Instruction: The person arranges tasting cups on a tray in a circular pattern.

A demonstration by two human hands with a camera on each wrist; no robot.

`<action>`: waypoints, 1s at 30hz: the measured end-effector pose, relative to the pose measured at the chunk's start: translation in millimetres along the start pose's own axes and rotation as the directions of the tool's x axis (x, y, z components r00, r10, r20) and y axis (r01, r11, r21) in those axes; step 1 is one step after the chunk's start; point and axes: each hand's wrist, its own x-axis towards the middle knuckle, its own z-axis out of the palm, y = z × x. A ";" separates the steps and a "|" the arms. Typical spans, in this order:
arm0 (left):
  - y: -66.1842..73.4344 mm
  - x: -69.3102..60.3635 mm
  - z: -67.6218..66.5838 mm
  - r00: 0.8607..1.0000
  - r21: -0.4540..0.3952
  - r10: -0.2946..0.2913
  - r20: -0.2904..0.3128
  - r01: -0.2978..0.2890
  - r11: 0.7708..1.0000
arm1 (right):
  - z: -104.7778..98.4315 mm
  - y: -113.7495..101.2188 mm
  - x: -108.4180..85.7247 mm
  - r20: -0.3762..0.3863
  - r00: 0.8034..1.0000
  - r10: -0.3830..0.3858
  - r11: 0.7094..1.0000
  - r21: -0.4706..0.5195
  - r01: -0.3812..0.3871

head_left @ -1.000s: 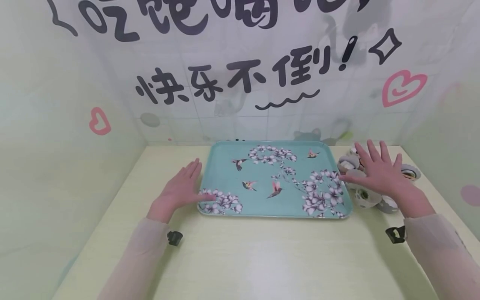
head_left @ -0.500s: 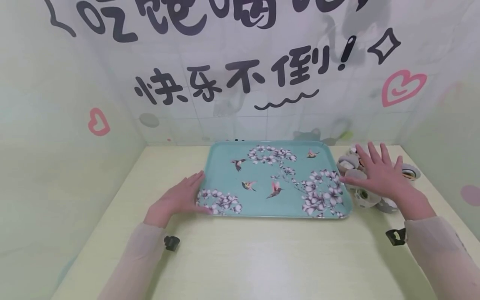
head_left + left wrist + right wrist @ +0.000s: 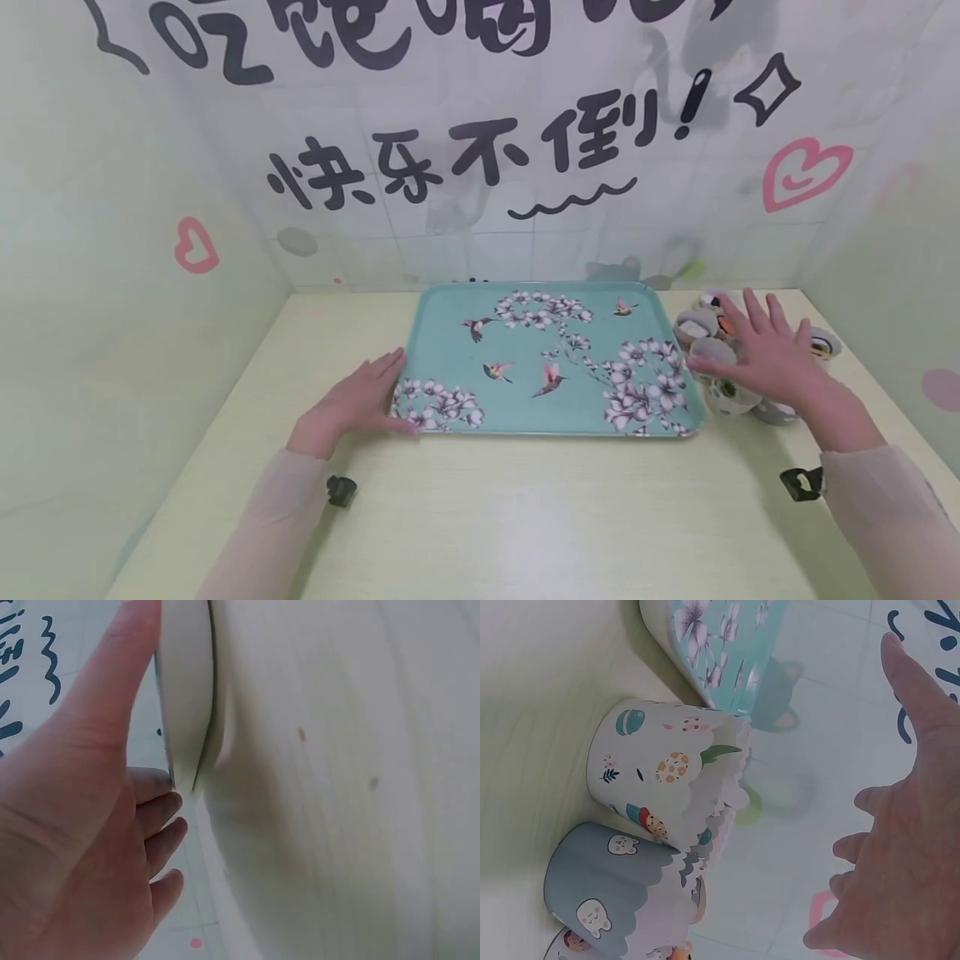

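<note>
A teal tray (image 3: 450, 333) with flowers and birds lies flat at the back of the table. My left hand (image 3: 356, 400) is at its left edge, fingers along the side and thumb by the front corner; in the left wrist view the left hand (image 3: 82, 825) has its fingertips by the tray's pale rim (image 3: 184, 690). Spread and raised, my right hand (image 3: 776, 358) is over the paper cups at the right, its thumb near the tray's right edge. In the right wrist view the right hand (image 3: 907, 840) holds nothing, apart from the white patterned cup (image 3: 649, 757).
Several scalloped paper cups, a grey-blue one (image 3: 600, 885) among them, stand close to the tray's right side. A pale wooden table (image 3: 525, 517) extends in front. Behind is a wall sheet (image 3: 465, 242) with black lettering; side walls flank the table.
My left hand has moved down and slightly outward, from over the tray's left part to its edge. My right hand has shifted slightly right and down. The tray looks unmoved.
</note>
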 end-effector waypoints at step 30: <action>-2.9 -3.3 0.1 0.999 -0.004 0.043 -0.008 -0.043 0.999 | 5.5 51.6 -38.8 -0.135 0.990 0.031 0.986 0.168 -0.008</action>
